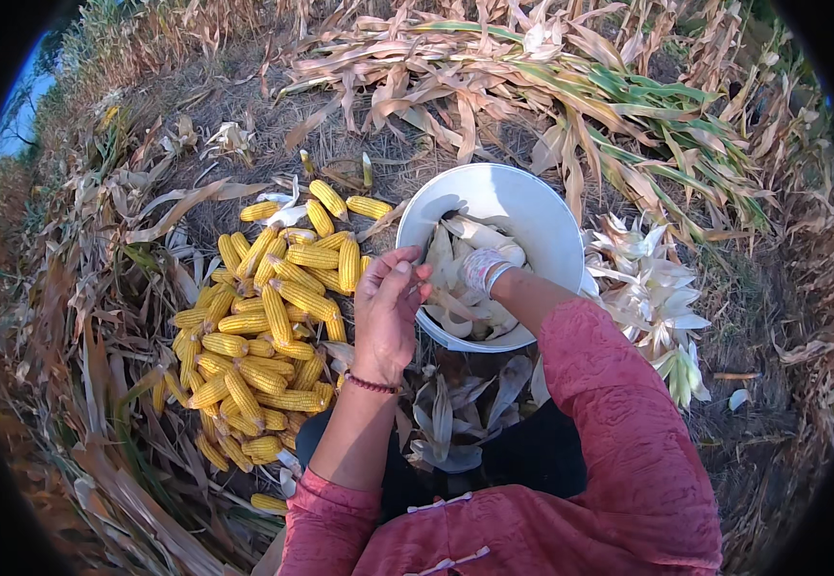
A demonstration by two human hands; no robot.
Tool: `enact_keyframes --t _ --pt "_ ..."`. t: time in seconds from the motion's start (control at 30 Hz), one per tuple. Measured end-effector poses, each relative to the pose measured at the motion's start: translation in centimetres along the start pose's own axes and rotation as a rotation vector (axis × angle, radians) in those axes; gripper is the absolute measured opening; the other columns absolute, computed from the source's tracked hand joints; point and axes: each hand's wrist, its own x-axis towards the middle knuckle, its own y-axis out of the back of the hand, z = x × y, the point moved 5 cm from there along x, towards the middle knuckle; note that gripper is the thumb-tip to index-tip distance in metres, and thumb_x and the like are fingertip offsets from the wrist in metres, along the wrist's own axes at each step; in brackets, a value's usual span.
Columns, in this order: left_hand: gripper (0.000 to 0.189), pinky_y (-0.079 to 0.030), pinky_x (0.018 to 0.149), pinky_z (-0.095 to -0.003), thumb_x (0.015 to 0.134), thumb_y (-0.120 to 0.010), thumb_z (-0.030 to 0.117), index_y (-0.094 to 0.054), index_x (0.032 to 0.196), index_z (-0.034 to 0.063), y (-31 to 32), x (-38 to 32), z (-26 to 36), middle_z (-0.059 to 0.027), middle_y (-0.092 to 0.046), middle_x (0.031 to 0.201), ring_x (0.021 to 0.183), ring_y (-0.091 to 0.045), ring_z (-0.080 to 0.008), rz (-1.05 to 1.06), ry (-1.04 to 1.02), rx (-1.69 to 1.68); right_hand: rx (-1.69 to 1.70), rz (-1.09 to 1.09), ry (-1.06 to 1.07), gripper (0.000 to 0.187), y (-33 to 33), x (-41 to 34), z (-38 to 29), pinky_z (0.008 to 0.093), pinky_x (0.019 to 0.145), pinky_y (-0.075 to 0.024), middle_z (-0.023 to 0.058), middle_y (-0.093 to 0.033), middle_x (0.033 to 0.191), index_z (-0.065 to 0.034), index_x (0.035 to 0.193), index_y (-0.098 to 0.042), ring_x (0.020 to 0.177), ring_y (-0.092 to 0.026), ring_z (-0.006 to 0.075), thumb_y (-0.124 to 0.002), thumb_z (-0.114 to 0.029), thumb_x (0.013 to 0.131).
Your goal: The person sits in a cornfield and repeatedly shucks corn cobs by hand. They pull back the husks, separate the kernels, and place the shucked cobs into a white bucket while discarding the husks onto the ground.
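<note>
My left hand (390, 306), bare with a beaded bracelet at the wrist, is held over the left rim of a white plastic bucket (532, 194). Its fingers are loosely curled and apart, with nothing seen between them. Inside the bucket is my right hand (483, 269), in a patterned white glove, among corn ears in pale dry husks (485, 237). Its fingertips are hidden by the hand itself, so whether it grips an ear cannot be told. Left of the bucket, a heap of husked yellow corn ears (265, 338) lies on the ground.
Stripped pale husks (651, 295) are piled right of the bucket, and more husks (445, 421) lie between my legs. Cut corn stalks with dry and green leaves (568, 93) stretch across the ground beyond. Dry leaves (107, 360) border the heap on the left.
</note>
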Motion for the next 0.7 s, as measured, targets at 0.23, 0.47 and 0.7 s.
enact_keyframes --t 0.23,0.47,0.7 --pt "0.023 -0.048 0.075 -0.0295 0.086 -0.058 0.015 -0.054 0.104 0.0026 0.2 1.1 -0.1 -0.0116 -0.058 0.111 0.089 -0.059 -0.018 -0.014 0.041 -0.029 -0.027 0.404 0.003 0.014 -3.4 0.4 3.0 0.0425 0.067 -0.0484 0.0031 -0.066 0.082 -0.0096 0.081 -0.065 0.077 -0.064 0.0247 -0.052 -0.014 0.079" --pt "0.027 -0.046 0.076 -0.03 0.086 -0.058 0.016 -0.051 0.109 0.0036 0.1 0.6 -1.5 -0.009 -0.056 0.109 0.091 -0.057 -0.0172 -0.019 0.028 0.062 0.213 0.167 -0.232 0.057 7.1 -8.8 5.1 0.0434 0.094 -0.0354 0.0118 -0.062 0.11 -0.0112 0.121 -0.055 0.108 -0.056 0.0279 -0.067 -0.031 0.069" --pt "0.054 -0.043 0.085 -0.0279 0.083 -0.066 0.025 -0.041 0.125 0.0012 -4.1 -3.0 -5.5 -0.0084 -0.052 0.113 0.103 -0.053 -0.0163 -0.486 0.132 0.368 1.745 0.667 0.036 0.064 10.8 -20.9 1.3 0.0308 0.092 -0.0387 0.0129 -0.06 0.108 0.0014 0.123 -0.049 0.101 -0.056 0.0191 -0.07 -0.032 0.073"
